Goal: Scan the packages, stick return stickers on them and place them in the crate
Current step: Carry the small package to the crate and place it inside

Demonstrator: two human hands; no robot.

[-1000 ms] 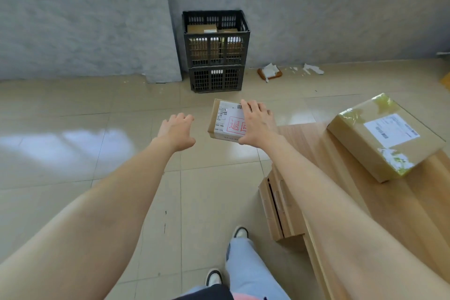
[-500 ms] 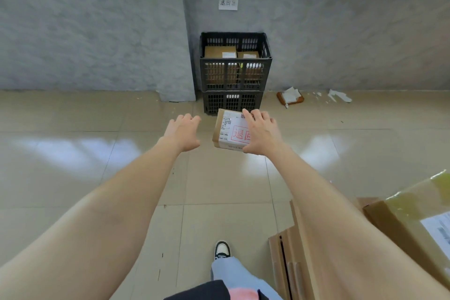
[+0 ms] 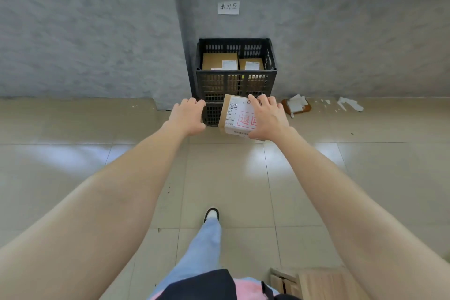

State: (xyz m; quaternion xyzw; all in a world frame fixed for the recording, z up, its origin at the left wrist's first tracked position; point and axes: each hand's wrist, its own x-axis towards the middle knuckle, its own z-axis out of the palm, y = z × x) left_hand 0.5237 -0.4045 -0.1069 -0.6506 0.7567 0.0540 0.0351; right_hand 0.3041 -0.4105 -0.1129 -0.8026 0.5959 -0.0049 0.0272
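My right hand (image 3: 269, 118) grips a small cardboard package (image 3: 237, 117) from its right side; the package carries a white shipping label and a red-printed return sticker. My left hand (image 3: 188, 114) hovers just left of it, fingers apart, holding nothing. Straight ahead a black slatted crate (image 3: 236, 80) stands against the grey wall on top of a second black crate. Two brown packages (image 3: 232, 62) with white labels lie inside the upper crate. The held package is in front of the crates' lower front, apart from them.
A white paper sign (image 3: 228, 7) hangs on the wall above the crate. Torn paper and a brown backing (image 3: 297, 105) litter the floor to the crate's right, with more scraps (image 3: 349, 103) further right. A wooden table corner (image 3: 316, 284) shows at the bottom right. The floor is glossy tile.
I have walked closer to the crate, which now looks larger. The table and the big taped box have dropped out of view. Both hands stay extended, the package still in my right hand.
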